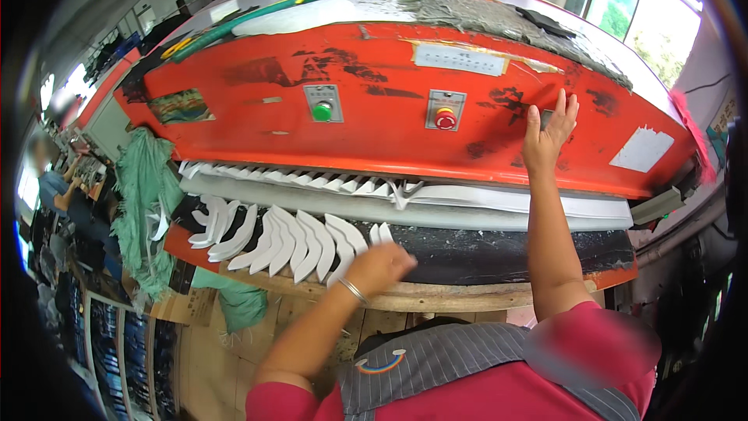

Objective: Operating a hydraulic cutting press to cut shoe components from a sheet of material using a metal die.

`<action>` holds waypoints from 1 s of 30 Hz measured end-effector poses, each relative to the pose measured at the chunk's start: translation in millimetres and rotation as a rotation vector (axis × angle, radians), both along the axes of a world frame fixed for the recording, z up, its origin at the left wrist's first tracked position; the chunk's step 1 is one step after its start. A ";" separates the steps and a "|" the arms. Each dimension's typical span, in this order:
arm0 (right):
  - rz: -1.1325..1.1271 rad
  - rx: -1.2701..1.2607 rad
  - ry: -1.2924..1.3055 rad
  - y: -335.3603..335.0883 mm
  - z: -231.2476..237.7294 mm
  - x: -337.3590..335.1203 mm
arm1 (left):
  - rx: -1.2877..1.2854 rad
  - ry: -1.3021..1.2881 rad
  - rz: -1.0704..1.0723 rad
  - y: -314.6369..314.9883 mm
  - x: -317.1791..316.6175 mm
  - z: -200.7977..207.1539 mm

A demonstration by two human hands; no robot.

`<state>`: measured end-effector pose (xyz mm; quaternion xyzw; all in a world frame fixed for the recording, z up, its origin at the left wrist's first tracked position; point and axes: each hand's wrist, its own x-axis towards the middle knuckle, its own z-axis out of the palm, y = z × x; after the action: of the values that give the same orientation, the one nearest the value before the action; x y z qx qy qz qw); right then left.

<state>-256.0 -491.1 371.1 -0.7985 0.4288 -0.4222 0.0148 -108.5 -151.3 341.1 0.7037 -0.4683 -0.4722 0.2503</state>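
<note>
My right hand (552,131) is raised against the front of a red machine (374,129), fingers stretched out and apart, holding nothing. A small grey plate is partly hidden behind it. Low at the front, my left hand (382,269) hovers at the edge of the black work surface (483,253), its fingers blurred. Right behind it stand small white curved pieces (380,232). To its left lies a row of white, wavy foam-like pieces (292,242). Under the machine's lower edge, more white cut pieces (312,179) sit on a thick pale slab (327,201).
A green button (322,111) and a red knob (445,118) are set in the red panel. On top lie a green-handled tool (241,25) and a grey fibrous mat (499,19). A green sack (144,203) hangs at left; another person (58,187) works beyond it.
</note>
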 end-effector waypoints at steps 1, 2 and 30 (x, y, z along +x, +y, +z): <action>0.014 0.000 0.027 12.5 3.2 6.1 | -0.003 -0.001 -0.032 19.5 -22.6 -2.4; 0.036 0.008 0.017 25.6 4.4 12.7 | -0.008 -0.001 -0.065 36.6 -42.2 -8.4; 1.324 0.577 1.092 178.5 -29.1 50.4 | -0.546 -0.272 0.180 113.5 -60.3 0.7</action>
<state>-205.5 -312.6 342.0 -0.9363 -0.0819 0.2341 0.2487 -168.8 -37.8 341.8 0.7057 -0.5429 -0.2067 0.4057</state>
